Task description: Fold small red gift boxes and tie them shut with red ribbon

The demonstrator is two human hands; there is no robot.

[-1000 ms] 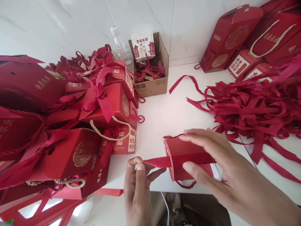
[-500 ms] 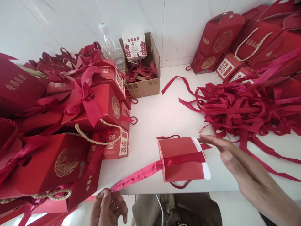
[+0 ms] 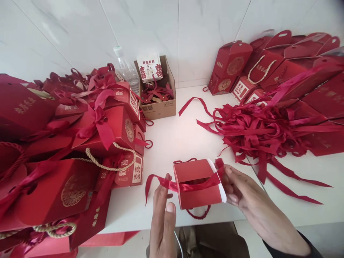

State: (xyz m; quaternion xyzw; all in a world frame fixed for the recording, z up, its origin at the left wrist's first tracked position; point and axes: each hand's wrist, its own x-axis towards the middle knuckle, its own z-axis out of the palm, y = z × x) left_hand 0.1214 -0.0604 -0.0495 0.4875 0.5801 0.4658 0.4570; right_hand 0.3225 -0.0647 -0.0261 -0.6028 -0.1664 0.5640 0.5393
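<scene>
A small red box (image 3: pixel 195 201) lies on the white table near its front edge, with a dark red cord loop at its far and near sides. Across its top runs a red ribbon (image 3: pixel 199 185); the left tail hangs past the box and curls down. My left hand (image 3: pixel 163 215) is beside the box's left end, fingers extended and apart from the thumb, the ribbon passing by its fingertips. At the right end, by the white flap, my right hand (image 3: pixel 239 186) pinches the ribbon's other end between thumb and fingers.
Red gift boxes (image 3: pixel 77 186) with bows and rope handles crowd the left. A cardboard box (image 3: pixel 159 110) and a plastic bottle (image 3: pixel 129 73) stand by the wall. To the right lie a heap of red ribbons (image 3: pixel 258 132) and more stacked boxes (image 3: pixel 231 62).
My left hand let go of the ribbon's left end and moved right to the box. My right hand closed on the right end and raised it. The view has shifted.
</scene>
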